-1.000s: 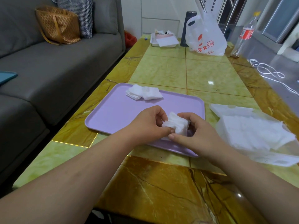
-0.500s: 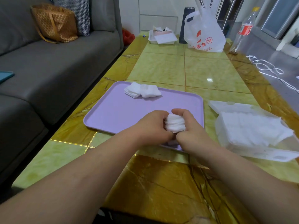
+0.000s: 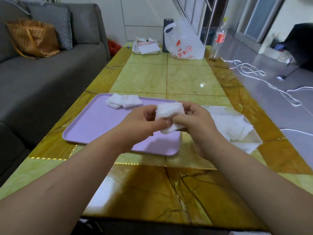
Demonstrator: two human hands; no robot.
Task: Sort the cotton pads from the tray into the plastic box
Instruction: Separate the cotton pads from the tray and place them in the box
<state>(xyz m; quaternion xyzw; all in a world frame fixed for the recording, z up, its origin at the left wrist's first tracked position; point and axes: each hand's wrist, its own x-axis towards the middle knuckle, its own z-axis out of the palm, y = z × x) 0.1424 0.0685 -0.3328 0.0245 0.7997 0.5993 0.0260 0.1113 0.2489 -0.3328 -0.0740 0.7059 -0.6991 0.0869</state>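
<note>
A: White cotton, a stack of pads (image 3: 169,110), pinched from both sides by the left hand (image 3: 144,122) and right hand (image 3: 199,123), fingers curled round it. Probably squaring it up so it drops in neat?

B: Guess so. It's held above the tray's (image 3: 94,126) right end, box (image 3: 237,131) just beside. Count: one stack in hand, two small piles (image 3: 123,101) at the tray's far edge, one box with pads already inside.
</note>
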